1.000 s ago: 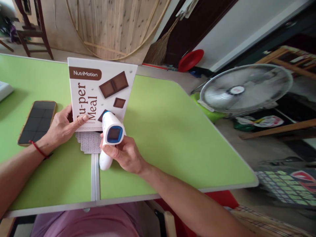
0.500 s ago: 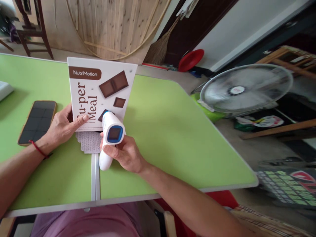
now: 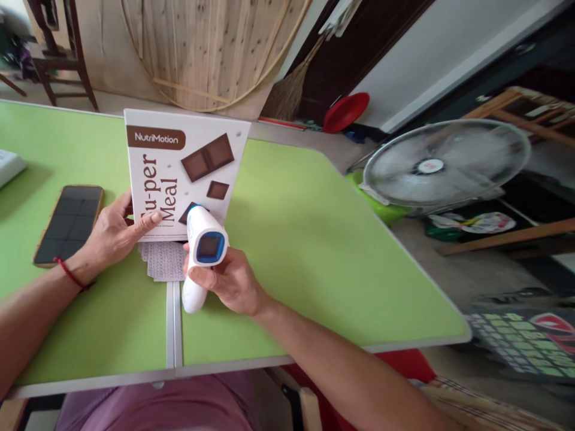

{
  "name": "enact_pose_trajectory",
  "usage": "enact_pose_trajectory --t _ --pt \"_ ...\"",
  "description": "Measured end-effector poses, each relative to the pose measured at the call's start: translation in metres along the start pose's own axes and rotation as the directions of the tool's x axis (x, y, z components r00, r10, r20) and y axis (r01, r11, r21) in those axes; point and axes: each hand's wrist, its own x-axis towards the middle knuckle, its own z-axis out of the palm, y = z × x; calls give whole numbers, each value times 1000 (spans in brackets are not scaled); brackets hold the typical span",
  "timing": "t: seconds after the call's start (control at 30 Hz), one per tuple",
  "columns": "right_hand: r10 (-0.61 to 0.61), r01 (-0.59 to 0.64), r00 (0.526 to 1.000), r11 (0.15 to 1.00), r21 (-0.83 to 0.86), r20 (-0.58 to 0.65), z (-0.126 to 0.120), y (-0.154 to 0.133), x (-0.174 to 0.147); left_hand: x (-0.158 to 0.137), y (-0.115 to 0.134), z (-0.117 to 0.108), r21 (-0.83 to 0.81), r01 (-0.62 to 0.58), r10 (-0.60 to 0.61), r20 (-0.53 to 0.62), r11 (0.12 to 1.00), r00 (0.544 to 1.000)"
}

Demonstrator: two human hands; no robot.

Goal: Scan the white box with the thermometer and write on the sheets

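Observation:
My left hand (image 3: 117,230) grips the lower left edge of a white box (image 3: 211,134) with brown "NutriMotion" lettering and chocolate pictures, thumb across its front. The box is held tilted above the table. In my right hand (image 3: 233,278) is a white infrared thermometer (image 3: 202,227) with a blue-rimmed screen, its front end pointing at the lower part of the box. The screen looks dark. Below the box, sheets of paper with rows of small writing (image 3: 164,263) lie on the table, partly hidden. A smartphone (image 3: 69,224) in a tan case lies left of my left hand.
The green table (image 3: 314,251) has a metal seam (image 3: 173,335) down its middle. A white object (image 3: 9,167) sits at its left edge. Beyond the right side stand a fan (image 3: 431,164), a wooden rack (image 3: 507,239) and a red basin (image 3: 345,112). A wooden chair (image 3: 65,60) is at the back left.
Hardly anything differs. The box, thermometer and both hands appear a few pixels lower in the view, and both hands keep their hold.

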Motion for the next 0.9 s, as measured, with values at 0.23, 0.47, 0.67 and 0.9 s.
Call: enact_pose_trajectory --t 0.23,0.47,0.67,0.9 --pt "11 -11 1000 1000 -15 7 1 -2 1 1 1 0 -34 -25 25 2 999 1000" --pt "-12 11 1000 1000 17 18 0 -2 1 1 1 -2 9 -1 1 -13 1000 1000" --pt "2 -3 1000 1000 13 16 0 -1 1 1 1 -3 -84 29 -30 -19 996 999" --pt "-86 83 996 985 -154 -17 -18 -22 -5 -1 -7 -1 -281 12 -16 -15 960 1000"
